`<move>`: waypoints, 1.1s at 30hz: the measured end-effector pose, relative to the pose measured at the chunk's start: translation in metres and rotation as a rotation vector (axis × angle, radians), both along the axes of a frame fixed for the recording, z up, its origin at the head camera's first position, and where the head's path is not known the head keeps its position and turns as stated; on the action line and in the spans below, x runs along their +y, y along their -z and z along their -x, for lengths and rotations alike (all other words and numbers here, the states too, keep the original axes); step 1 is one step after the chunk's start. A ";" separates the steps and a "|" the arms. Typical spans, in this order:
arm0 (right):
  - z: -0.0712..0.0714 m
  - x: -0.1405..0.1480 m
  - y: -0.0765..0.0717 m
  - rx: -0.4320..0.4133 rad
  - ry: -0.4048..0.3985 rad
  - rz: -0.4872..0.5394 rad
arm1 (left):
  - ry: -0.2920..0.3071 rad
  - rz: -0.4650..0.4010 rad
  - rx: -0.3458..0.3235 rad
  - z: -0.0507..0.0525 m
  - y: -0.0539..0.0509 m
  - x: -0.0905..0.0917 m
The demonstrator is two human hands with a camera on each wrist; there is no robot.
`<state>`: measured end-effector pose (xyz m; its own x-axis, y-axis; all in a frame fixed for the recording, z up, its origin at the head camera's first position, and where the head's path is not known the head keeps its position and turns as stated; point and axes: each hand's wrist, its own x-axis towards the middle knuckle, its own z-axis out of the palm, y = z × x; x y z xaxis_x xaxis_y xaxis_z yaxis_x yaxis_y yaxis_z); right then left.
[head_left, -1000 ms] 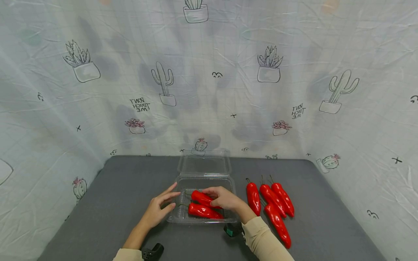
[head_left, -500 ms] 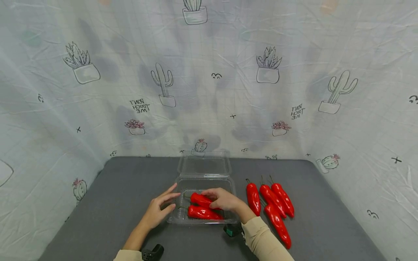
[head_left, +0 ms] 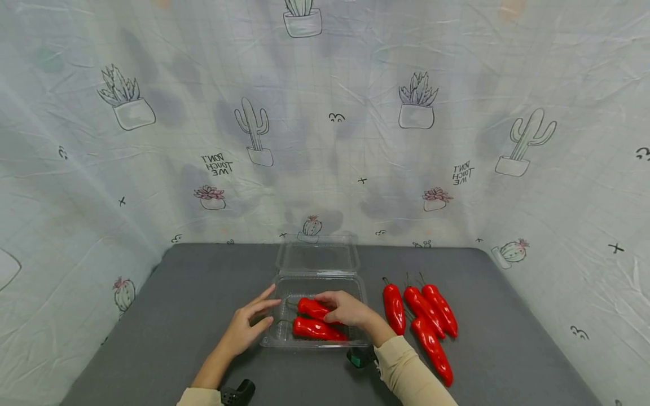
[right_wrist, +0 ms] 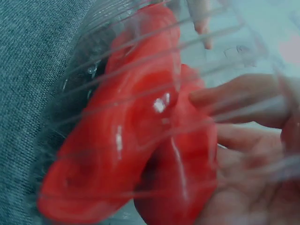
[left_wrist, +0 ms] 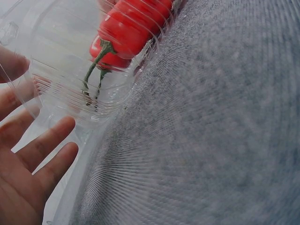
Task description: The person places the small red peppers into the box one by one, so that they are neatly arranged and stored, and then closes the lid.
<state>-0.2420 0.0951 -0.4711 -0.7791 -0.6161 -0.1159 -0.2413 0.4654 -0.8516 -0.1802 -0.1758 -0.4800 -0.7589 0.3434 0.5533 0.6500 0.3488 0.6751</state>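
Note:
A clear plastic clamshell box [head_left: 278, 341] lies on the table with its lid [head_left: 318, 256] raised at the back. Two red peppers lie side by side in its tray, their green stems pointing left. My right hand [head_left: 350, 311] reaches in from the right and holds the rear pepper [head_left: 308, 307] between thumb and fingers; the front pepper [head_left: 317, 329] lies free of it. In the right wrist view the held pepper [right_wrist: 187, 164] sits behind the front one, seen through the ridged wall. My left hand [head_left: 245, 327], fingers spread and fairly straight, is at the box's left side.
Right of the box, several more red peppers [head_left: 424, 307] lie grouped on the grey table [head_left: 213, 282]. Black devices [head_left: 237, 392] are worn at the wrists. Behind the table hangs a white curtain [head_left: 325, 158] printed with cacti.
The rear pepper and my right hand shift only very slightly inside the box. My left hand and the loose peppers look unmoved.

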 end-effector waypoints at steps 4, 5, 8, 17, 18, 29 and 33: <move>-0.001 -0.001 0.001 0.018 0.012 -0.016 | -0.005 0.000 0.001 0.000 0.000 0.000; -0.001 -0.001 0.000 0.018 0.017 -0.017 | -0.006 0.000 -0.001 0.000 -0.001 0.000; -0.002 -0.001 -0.001 0.009 0.026 -0.015 | -0.008 0.000 -0.007 0.000 -0.001 0.001; -0.001 -0.002 -0.002 0.030 0.014 -0.073 | -0.016 0.003 -0.012 0.000 -0.002 0.001; -0.002 -0.002 -0.002 0.028 0.015 -0.075 | -0.017 0.003 -0.013 0.000 -0.002 0.001; -0.002 -0.002 -0.001 0.064 0.048 -0.086 | -0.018 0.006 -0.021 -0.002 -0.003 0.001; -0.001 -0.002 -0.001 0.094 0.048 -0.070 | -0.024 0.006 -0.018 -0.002 -0.004 0.001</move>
